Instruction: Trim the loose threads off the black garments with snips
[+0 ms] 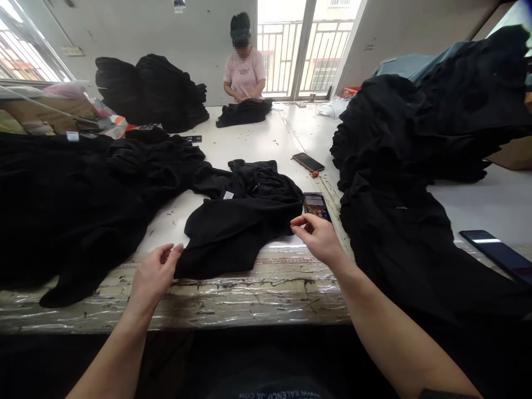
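- While I watch through the head camera from my remote station, a black knit garment lies bunched on the white counter, and I place everything else relative to it.
- Both of my hands are working at this garment's near side, and a small white label shows on its far part.
- My left hand sits just beside the garment's near-left corner. Its left fingers are spread apart and hold nothing.
- My right hand is at the garment's right edge. Its right fingers are loosely curled, and I cannot tell whether they pinch a fold of cloth.
- A smartphone lies against the garment's right side, just beyond my right hand, and a second phone rests farther from the garment.
- A large heap of black cloth lies to the garment's left, and another lies to its right.
- Well beyond the garment, a co-worker in a pink T-shirt handles a black bundle.
- Nearer me than the garment, clear plastic film wraps the counter's edge.
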Motion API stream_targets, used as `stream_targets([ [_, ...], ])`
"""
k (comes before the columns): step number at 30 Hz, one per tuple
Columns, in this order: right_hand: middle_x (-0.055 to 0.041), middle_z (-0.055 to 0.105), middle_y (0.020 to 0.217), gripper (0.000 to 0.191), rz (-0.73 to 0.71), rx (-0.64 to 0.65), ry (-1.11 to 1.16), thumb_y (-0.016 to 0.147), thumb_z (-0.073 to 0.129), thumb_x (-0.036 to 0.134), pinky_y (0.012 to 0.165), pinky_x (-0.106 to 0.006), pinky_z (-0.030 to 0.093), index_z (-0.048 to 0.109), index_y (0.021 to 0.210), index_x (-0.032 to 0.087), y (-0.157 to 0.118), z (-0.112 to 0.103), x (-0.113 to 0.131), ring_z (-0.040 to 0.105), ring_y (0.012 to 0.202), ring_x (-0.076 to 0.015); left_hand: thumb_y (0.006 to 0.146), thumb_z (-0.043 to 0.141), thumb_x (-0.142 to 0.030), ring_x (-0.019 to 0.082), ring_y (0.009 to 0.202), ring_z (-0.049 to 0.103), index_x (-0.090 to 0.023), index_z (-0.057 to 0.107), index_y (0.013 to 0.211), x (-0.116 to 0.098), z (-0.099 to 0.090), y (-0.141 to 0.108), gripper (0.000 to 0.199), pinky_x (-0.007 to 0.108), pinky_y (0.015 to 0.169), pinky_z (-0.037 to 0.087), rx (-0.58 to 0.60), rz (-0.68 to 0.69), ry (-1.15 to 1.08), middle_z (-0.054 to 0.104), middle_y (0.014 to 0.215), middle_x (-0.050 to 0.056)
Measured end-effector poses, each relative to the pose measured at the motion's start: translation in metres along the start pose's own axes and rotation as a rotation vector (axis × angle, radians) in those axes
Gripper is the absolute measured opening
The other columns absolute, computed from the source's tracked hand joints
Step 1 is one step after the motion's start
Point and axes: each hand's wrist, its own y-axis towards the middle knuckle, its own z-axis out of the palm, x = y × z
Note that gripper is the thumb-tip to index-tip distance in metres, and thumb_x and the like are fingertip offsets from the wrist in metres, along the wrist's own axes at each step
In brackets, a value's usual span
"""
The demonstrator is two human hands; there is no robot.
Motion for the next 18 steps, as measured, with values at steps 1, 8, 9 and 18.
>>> stream_targets([
  [1, -0.0035, 0.068, 0.077, 0.011, -0.028, 0.031, 0.001, 0.075, 0.059, 0.023, 0.063, -0.029, 0.045, 0.066, 0.082, 0.018, 0.0, 0.006, 0.006, 0.056, 0.063, -0.0143, 0.073, 0.058, -0.06, 0.029, 0.092, 0.063, -0.017, 0.069, 0.094, 0.001, 0.002, 0.004, 0.049, 0.036, 0.079, 0.047, 0.115, -0.036, -0.059, 0.071, 0.093, 0.01],
  [8, -0.0024, 0.066, 0.081, 0.016, 0.017, 0.375, 0.283, 0.077, 0.061, 0.024, 0.062, -0.026, 0.045, 0.063, 0.092, 0.018, -0.035, 0.06, 0.053, 0.057, 0.067, -0.0132, 0.066, 0.073, -0.045, 0.02, 0.075, 0.065, -0.016, 0.061, 0.104, -0.026, 0.029, -0.045, 0.049, 0.029, 0.064, 0.051, 0.234, -0.004, -0.595, 0.07, 0.083, 0.005],
  [9, -0.0021, 0.066, 0.082, 0.021, 0.063, 0.424, 0.357, 0.077, 0.062, 0.027, 0.06, -0.025, 0.045, 0.061, 0.096, 0.018, -0.044, 0.069, 0.058, 0.056, 0.066, -0.0126, 0.068, 0.072, -0.043, 0.02, 0.076, 0.065, -0.017, 0.061, 0.105, -0.031, 0.032, -0.056, 0.047, 0.03, 0.066, 0.052, 0.306, 0.063, -0.573, 0.069, 0.085, 0.004],
  [18, -0.0054, 0.063, 0.09, 0.011, -0.269, 0.186, 0.125, 0.08, 0.061, 0.025, 0.079, -0.031, 0.047, 0.063, 0.09, 0.02, -0.029, 0.066, 0.055, 0.059, 0.086, -0.0182, 0.077, 0.066, -0.024, 0.022, 0.087, 0.064, -0.023, 0.069, 0.092, -0.065, 0.022, -0.099, 0.016, 0.032, 0.08, 0.052, 0.086, 0.432, -0.622, 0.068, 0.094, 0.006],
])
